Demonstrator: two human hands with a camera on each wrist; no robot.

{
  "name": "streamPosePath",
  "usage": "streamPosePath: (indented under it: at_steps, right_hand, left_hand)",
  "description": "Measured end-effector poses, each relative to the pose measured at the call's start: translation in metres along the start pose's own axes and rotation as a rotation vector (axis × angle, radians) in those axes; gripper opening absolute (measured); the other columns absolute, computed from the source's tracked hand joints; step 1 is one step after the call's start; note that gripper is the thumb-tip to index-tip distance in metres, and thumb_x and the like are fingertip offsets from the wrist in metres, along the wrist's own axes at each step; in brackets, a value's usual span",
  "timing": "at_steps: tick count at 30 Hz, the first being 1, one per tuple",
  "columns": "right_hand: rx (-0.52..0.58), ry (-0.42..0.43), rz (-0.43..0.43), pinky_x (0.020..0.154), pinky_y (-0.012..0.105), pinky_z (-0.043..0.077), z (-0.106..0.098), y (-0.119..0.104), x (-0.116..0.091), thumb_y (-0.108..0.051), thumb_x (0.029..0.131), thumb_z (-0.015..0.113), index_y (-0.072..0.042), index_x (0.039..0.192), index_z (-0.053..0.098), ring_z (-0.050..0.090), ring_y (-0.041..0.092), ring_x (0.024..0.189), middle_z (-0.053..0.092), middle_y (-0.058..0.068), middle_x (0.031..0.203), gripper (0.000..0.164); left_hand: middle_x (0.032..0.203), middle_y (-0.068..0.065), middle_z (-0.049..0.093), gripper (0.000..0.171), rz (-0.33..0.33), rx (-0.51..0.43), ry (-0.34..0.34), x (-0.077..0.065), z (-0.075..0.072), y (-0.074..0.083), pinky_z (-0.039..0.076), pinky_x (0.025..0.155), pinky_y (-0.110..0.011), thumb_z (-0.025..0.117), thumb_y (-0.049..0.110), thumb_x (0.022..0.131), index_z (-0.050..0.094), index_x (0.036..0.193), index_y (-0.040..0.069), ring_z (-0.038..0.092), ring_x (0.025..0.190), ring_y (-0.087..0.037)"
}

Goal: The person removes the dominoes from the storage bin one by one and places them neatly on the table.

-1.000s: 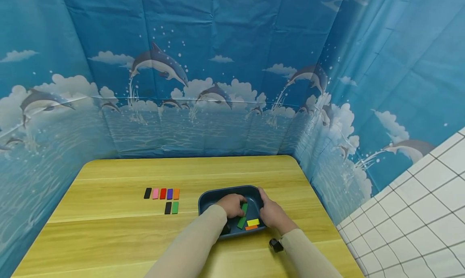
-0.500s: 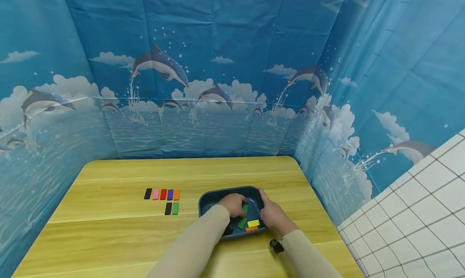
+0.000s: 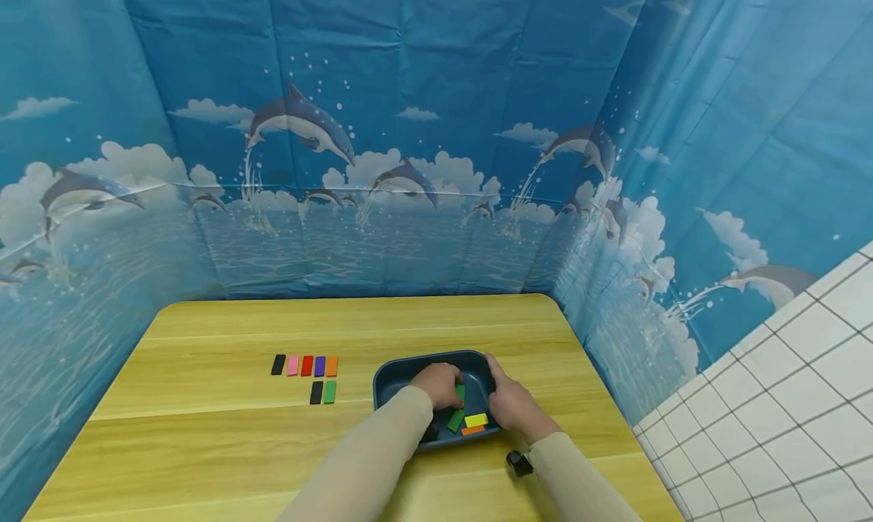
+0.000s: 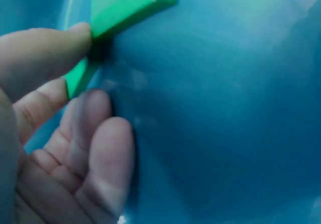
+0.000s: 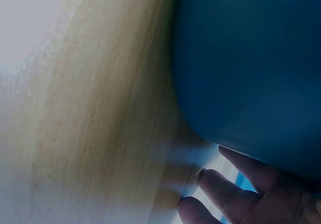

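Observation:
A dark blue tray (image 3: 409,367) sits on the table, right of its middle. Inside it my left hand (image 3: 438,386) pinches a small green rectangular block (image 4: 81,78) between thumb and index finger; the other fingers are loosely bent. A second green block (image 4: 133,5) lies right against the thumb tip. Near the tray's front right corner lie a yellow block (image 3: 476,420) and an orange block (image 3: 473,431). My right hand (image 3: 514,404) holds the tray's right side, its fingers (image 5: 220,189) along the outside wall; its thumb is hidden in the right wrist view.
Left of the tray, black, pink, red (image 3: 307,366), purple and orange blocks stand in a row. Below that row are a black block (image 3: 317,392) and a green block (image 3: 330,392). A dolphin-printed curtain (image 3: 402,226) hangs behind the wooden table (image 3: 225,446).
Inside the tray, the nearer green block has shifted slightly beside the left fingers. The right hand keeps its place on the tray.

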State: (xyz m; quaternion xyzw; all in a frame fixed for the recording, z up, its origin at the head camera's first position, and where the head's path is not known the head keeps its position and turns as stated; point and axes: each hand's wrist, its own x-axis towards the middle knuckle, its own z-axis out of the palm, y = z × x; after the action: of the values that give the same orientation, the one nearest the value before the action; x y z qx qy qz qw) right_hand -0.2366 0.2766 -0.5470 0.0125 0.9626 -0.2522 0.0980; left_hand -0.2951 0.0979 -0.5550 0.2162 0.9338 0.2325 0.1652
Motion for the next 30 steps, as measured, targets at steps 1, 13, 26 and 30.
streamPosePath:
  at_steps: [1,13,26,30]
  right_hand:
    - [0.001,-0.002,0.0,0.053,0.031,0.037,0.001,0.0,0.0,-0.003,0.101,0.044,-0.017,0.17,0.015,0.041,0.019,0.05,0.043,0.002,0.059,0.077]
    - [-0.004,-0.004,-0.033,0.052,0.03,0.036,0.01,-0.002,0.001,-0.002,0.1,0.045,-0.015,0.17,0.015,0.04,0.019,0.05,0.043,0.002,0.058,0.077]
    - [0.011,0.004,-0.043,0.051,0.03,0.034,0.007,0.001,0.003,-0.001,0.1,0.043,-0.012,0.17,0.013,0.036,0.018,0.048,0.042,0.002,0.057,0.078]
    - [0.009,0.013,-0.037,0.05,0.03,0.034,0.002,0.003,0.004,-0.002,0.1,0.042,-0.013,0.17,0.012,0.034,0.017,0.048,0.041,0.001,0.056,0.078]
  left_hand:
    - [0.116,0.003,0.076,0.047,0.005,0.002,0.004,0.0,0.001,-0.002,0.058,0.088,-0.032,0.088,0.029,0.086,0.075,0.129,0.015,0.064,0.089,-0.01]
    - [0.108,0.007,0.076,0.047,0.07,0.083,0.007,-0.002,0.0,-0.019,0.058,0.086,-0.031,0.084,0.041,0.089,0.075,0.13,0.019,0.062,0.083,-0.007]
    - [0.11,0.005,0.066,0.043,0.262,0.025,0.096,-0.069,-0.104,-0.022,0.056,0.085,-0.033,0.072,0.041,0.098,0.07,0.135,0.018,0.059,0.089,-0.01]
    - [0.115,0.002,0.066,0.042,0.262,0.027,0.14,-0.103,-0.136,-0.057,0.055,0.085,-0.035,0.073,0.037,0.099,0.068,0.136,0.018,0.06,0.09,-0.012]
